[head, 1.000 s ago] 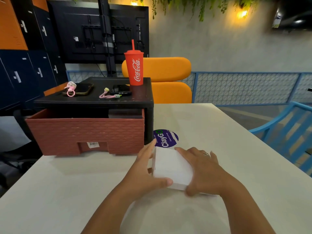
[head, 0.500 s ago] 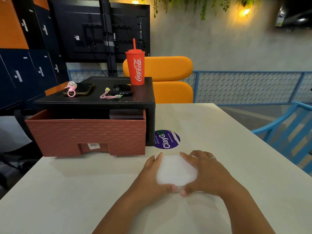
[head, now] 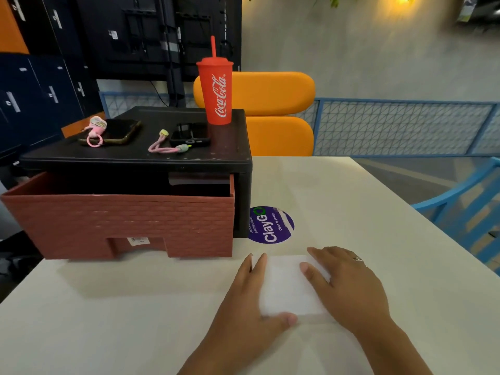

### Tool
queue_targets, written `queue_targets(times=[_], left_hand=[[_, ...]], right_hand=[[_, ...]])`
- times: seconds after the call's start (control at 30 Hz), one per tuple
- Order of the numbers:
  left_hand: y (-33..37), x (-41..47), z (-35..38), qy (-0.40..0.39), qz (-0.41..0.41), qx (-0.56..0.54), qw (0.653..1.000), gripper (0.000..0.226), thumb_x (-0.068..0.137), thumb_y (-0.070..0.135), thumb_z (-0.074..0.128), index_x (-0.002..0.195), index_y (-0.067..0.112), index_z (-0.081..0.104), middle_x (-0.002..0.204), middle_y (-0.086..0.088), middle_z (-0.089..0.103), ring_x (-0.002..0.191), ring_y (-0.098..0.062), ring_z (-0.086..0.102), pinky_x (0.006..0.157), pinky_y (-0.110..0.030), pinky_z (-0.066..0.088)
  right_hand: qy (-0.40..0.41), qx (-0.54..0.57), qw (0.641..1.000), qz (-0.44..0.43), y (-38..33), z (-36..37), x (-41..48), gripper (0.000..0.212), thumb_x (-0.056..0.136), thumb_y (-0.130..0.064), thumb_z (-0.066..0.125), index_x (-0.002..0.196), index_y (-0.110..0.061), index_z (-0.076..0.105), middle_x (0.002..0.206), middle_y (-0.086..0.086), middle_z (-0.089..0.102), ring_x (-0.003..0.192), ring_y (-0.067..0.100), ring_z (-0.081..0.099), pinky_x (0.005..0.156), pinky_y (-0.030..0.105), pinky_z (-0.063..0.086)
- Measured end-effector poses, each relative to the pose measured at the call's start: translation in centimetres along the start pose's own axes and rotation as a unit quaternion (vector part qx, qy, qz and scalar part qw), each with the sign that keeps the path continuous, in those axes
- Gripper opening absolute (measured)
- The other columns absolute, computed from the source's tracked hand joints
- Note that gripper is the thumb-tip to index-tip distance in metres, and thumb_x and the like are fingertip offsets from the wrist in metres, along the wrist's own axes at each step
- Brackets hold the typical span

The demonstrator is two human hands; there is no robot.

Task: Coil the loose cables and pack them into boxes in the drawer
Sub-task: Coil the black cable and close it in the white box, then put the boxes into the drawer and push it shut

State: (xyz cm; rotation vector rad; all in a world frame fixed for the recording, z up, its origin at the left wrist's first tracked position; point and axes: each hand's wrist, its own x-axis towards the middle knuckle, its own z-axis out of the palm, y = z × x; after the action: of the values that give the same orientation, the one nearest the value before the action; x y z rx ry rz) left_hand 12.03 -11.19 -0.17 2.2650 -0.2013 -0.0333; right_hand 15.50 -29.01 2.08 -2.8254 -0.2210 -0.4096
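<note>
The white box (head: 286,288) lies flat on the pale table (head: 135,307), just in front of a purple sticker (head: 270,226) and near the right corner of the pulled-out brick-red drawer (head: 119,226). The left hand (head: 243,307) grips its left side, thumb hooked on the near edge. The right hand (head: 349,288) rests flat on top, fingers straight, grasping nothing.

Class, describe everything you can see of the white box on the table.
The white box is a plain, flat rectangle, cardboard-like, lying on the white table just nearer than the purple sticker. The left hand holds its left side, thumb on the near edge; the right hand rests over its right side.
</note>
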Motion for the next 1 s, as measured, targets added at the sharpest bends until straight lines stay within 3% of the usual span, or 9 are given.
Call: queue_targets(times=[0.13,0.23,0.37,0.53,0.6,0.67,0.77,0.9,1.0], left_hand=[[-0.2,0.0,0.3,0.010,0.008,-0.016,1.000,0.089,0.081,0.053,0.060,0.144,0.042,-0.002,0.152,0.024,-0.013,0.128,0.015,-0.006,0.102,-0.011,0.009],[-0.2,0.1,0.9,0.029,0.008,-0.029,0.999,0.077,0.077,0.062,0.037,0.143,0.046,0.000,0.152,0.025,-0.011,0.127,0.018,-0.006,0.101,-0.009,0.009],[0.2,-0.1,1.1,0.040,-0.016,-0.011,0.999,0.070,0.077,0.068,0.023,0.139,0.051,-0.006,0.149,0.028,-0.019,0.139,0.009,-0.001,0.105,-0.012,0.012],[0.9,0.0,0.7,0.018,-0.058,0.042,0.997,0.083,0.053,0.086,-0.006,0.125,0.049,-0.024,0.136,0.024,-0.035,0.144,-0.013,-0.005,0.101,-0.010,-0.016],[0.9,0.1,0.6,-0.002,-0.068,0.056,0.996,0.086,0.048,0.090,-0.016,0.122,0.049,-0.026,0.136,0.022,-0.036,0.144,-0.014,-0.005,0.102,-0.012,-0.016],[1.4,-0.1,0.2,-0.019,-0.077,0.065,0.995,0.087,0.050,0.089,-0.017,0.126,0.046,-0.023,0.137,0.020,-0.035,0.144,-0.011,-0.008,0.105,-0.016,-0.015],[2.3,0.0,-0.5,-0.049,-0.090,0.107,0.989,0.083,0.061,0.075,-0.008,0.135,0.040,-0.020,0.140,0.014,-0.033,0.144,-0.007,-0.010,0.108,-0.021,-0.014],[3.8,0.0,-1.8,-0.096,-0.134,0.176,0.970,0.059,0.097,0.051,0.017,0.148,0.032,-0.007,0.156,0.005,-0.015,0.144,-0.013,0.012,0.116,-0.037,-0.003],[5.0,0.2,-2.7,-0.128,-0.169,0.193,0.958,0.054,0.101,0.039,0.021,0.148,0.032,-0.003,0.158,0.004,-0.006,0.144,-0.015,0.012,0.116,-0.043,-0.001]], right_hand=[[0.014,0.003,1.000,0.011,-0.3,0.0,0.0,0.080,0.073,-0.065,0.005,0.125,-0.032,0.056,0.120,-0.012,0.060,0.120,0.013,0.050,0.086,0.028,0.044],[0.050,-0.033,0.998,0.005,-0.1,0.8,-0.1,0.057,0.085,-0.052,0.026,0.109,-0.021,0.067,0.099,-0.004,0.069,0.102,0.024,0.064,0.069,0.035,0.054],[0.033,-0.062,0.997,0.018,-0.3,1.0,-0.1,0.044,0.086,-0.044,0.033,0.099,-0.018,0.067,0.088,-0.002,0.068,0.097,0.027,0.066,0.054,0.036,0.055],[-0.019,-0.058,0.998,0.026,-0.2,1.1,0.1,0.052,0.094,-0.048,0.019,0.099,-0.017,0.061,0.089,0.002,0.063,0.101,0.035,0.062,0.064,0.044,0.057],[-0.044,-0.066,0.996,0.030,-0.3,0.9,0.2,0.052,0.094,-0.047,0.018,0.101,-0.017,0.059,0.091,0.004,0.062,0.101,0.038,0.061,0.069,0.045,0.057],[-0.065,-0.059,0.995,0.049,-0.6,0.3,0.2,0.053,0.095,-0.047,0.014,0.101,-0.017,0.058,0.090,0.005,0.063,0.099,0.039,0.062,0.063,0.043,0.057],[-0.089,-0.062,0.991,0.074,-1.3,-0.9,0.5,0.040,0.090,-0.043,0.028,0.097,-0.018,0.058,0.086,0.004,0.063,0.097,0.038,0.064,0.049,0.037,0.053],[-0.136,-0.069,0.985,0.080,-1.7,-1.7,0.9,0.060,0.095,-0.046,0.007,0.100,-0.018,0.059,0.087,0.007,0.065,0.097,0.038,0.064,0.052,0.037,0.054],[-0.185,-0.090,0.976,0.076,-1.6,-2.0,0.9,0.067,0.096,-0.045,0.007,0.106,-0.016,0.066,0.089,0.009,0.067,0.096,0.038,0.065,0.054,0.039,0.055]])
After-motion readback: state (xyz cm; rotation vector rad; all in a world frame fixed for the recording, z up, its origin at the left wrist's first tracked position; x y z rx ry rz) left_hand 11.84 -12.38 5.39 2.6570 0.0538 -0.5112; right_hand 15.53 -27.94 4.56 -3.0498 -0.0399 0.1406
